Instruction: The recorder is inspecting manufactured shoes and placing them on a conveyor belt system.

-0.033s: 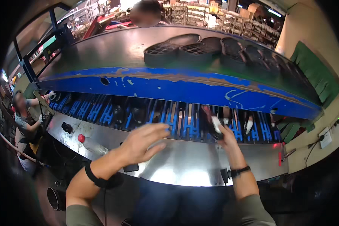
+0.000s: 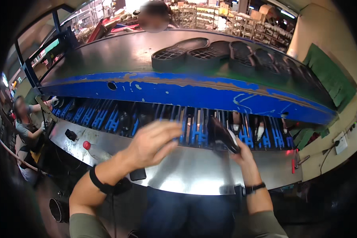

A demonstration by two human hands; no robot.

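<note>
My right hand (image 2: 243, 155) grips a dark, glossy shoe (image 2: 223, 137) by one end, over the steel ledge (image 2: 178, 174). The shoe's other end points up toward the blue-barred rack (image 2: 198, 129). To the left, my left hand (image 2: 154, 143) hovers above the ledge's back edge with its fingers stretched out and nothing in them. Dark shoes (image 2: 125, 122) sit among the blue bars behind it. Two upright pieces with white on them (image 2: 260, 131) stand in the rack right of the held shoe.
Above the rack, a blue-edged conveyor (image 2: 166, 93) carries several black shoe soles (image 2: 178, 53). A clear bottle with a red cap (image 2: 97, 152), a small black object (image 2: 70, 135) and a red tool (image 2: 293, 166) lie on the ledge. A co-worker (image 2: 25, 123) stands far left; another person is across the conveyor.
The shoe has turned in my right hand, so more of its dark side shows. My left hand has shifted slightly, staying open.
</note>
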